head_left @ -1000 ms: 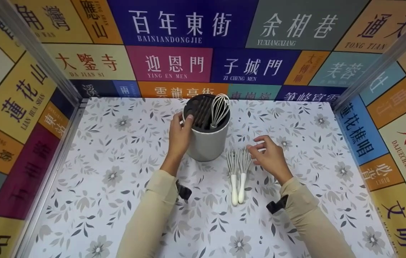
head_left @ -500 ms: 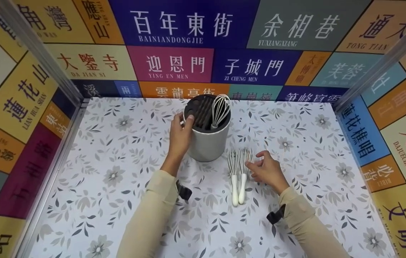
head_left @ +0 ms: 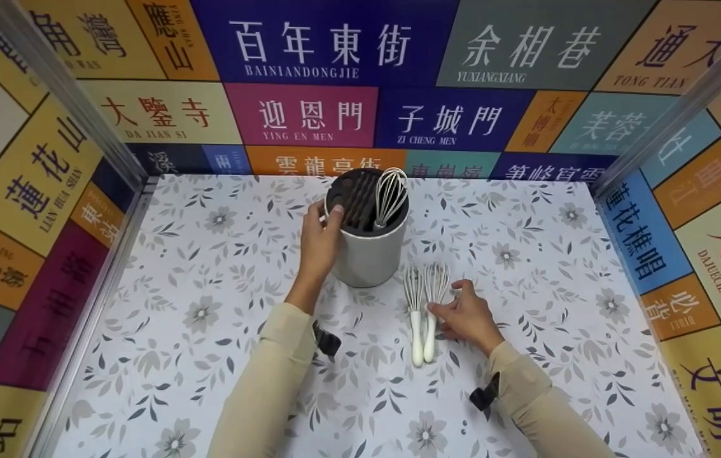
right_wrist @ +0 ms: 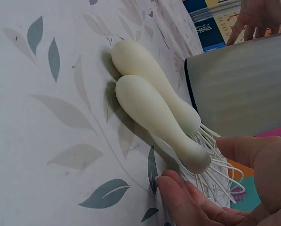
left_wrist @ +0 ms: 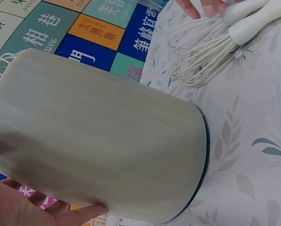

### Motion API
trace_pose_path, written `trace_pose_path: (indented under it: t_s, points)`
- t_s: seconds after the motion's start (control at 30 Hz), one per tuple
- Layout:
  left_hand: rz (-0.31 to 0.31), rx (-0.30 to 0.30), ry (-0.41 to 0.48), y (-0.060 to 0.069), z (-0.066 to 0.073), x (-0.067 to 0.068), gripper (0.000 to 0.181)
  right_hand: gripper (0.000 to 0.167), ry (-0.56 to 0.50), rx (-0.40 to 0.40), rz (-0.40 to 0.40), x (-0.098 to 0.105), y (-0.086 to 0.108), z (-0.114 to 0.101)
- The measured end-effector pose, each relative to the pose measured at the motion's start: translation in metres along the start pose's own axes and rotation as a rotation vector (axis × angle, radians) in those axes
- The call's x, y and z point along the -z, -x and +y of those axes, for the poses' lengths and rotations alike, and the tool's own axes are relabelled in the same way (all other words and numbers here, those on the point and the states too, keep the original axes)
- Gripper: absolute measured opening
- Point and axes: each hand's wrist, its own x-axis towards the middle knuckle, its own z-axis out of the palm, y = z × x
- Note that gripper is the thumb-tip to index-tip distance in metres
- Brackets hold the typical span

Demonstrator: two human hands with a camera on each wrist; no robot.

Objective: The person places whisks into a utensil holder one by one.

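Note:
A pale grey cylindrical utensil holder (head_left: 370, 257) with a dark slotted top stands upright on the table. My left hand (head_left: 321, 245) holds its left side, thumb at the rim; in the left wrist view, fingers (left_wrist: 79, 215) lie along its wall. A wire whisk (head_left: 391, 194) is in the holder's right part, wires upward. Two white-handled whisks lie side by side on the table: the left whisk (head_left: 416, 334) and the right whisk (head_left: 429, 337). My right hand (head_left: 468, 316) is at the right whisk's neck, thumb and fingers on either side; the right wrist view shows them parted around it.
A white cloth with grey leaves and flowers (head_left: 201, 312) covers the table. Coloured panels with lettering (head_left: 309, 114) wall the back and both sides, with metal posts (head_left: 74, 95) at the corners.
My right hand has moved toward me, from beside the whisks' wire heads down to the right whisk's neck. The left hand, the holder and the whisks stay in place.

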Motion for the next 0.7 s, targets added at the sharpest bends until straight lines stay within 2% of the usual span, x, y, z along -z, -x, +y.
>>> trace_pose_path:
  t_s: [0.23, 0.7]
  points:
    - [0.002, -0.001, 0.004, -0.0013, -0.0008, -0.0009, 0.051, 0.076, 0.001, -0.012, -0.008, -0.0057, -0.0011, 0.0034]
    - [0.009, -0.010, 0.019, -0.0022, -0.0012, -0.0010, 0.049, 0.054, -0.044, -0.044, -0.013, -0.0093, 0.0020, 0.0037]
